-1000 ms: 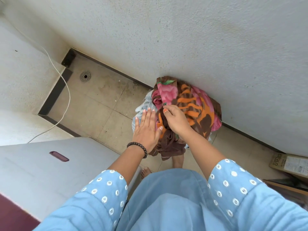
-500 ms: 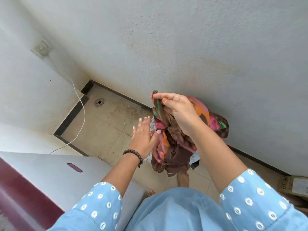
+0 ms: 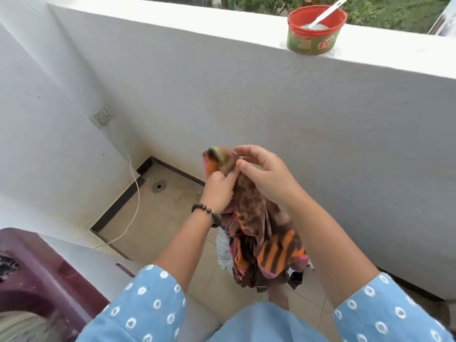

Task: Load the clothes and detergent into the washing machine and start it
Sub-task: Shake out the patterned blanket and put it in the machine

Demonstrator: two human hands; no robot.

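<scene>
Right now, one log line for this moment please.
step: lifting clothes | left hand: grips patterned cloth | right hand: pinches cloth top | detergent tub: on ledge, untouched | washer: lower left

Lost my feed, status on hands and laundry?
Left hand grips patterned cloth. Right hand pinches its top. Cloth hangs above floor, not in washing machine. Nothing in between.

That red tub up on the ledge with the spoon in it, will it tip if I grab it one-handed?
Probably not: the tub is squat and sits flat on the ledge. It looks only part full, so likely light. The spoon leans loose over the rim and may swing or drop out.
</scene>
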